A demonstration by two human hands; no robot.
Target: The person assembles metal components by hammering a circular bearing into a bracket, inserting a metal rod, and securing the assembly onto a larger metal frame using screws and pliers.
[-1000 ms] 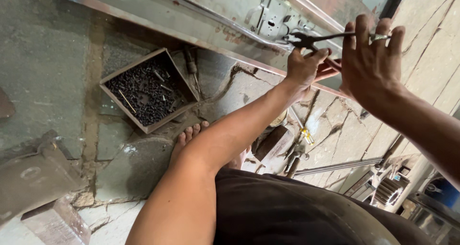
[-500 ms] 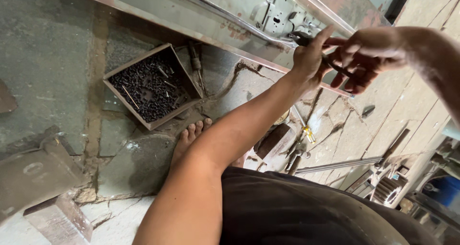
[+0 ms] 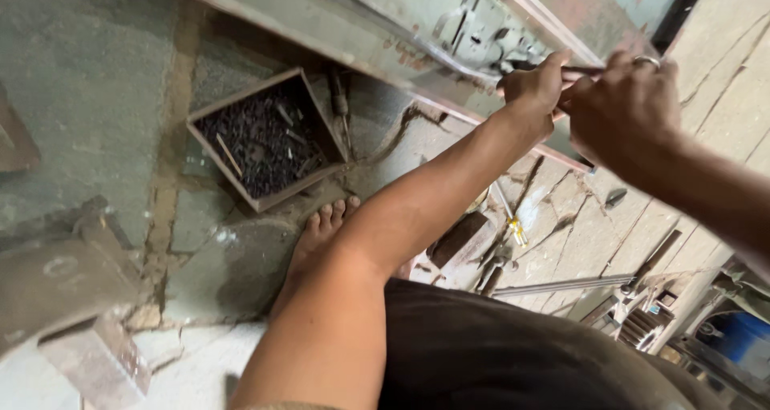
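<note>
The person's left hand (image 3: pixel 533 85) is curled tight around the handle of a thin tool (image 3: pixel 579 71), and the right hand (image 3: pixel 626 109), which wears a ring, is closed around the same tool just beside it. The tool is long and lies sideways, with its far end pointing left at the small metal lock part (image 3: pixel 485 29) set in the long metal frame (image 3: pixel 337 29). The left hand is the one nearer to that lock part, which sits just up and to the left of it, while a box of small dark bits (image 3: pixel 261 137) and a bare foot (image 3: pixel 321 233) are down on the floor, well apart from the hands.
</note>
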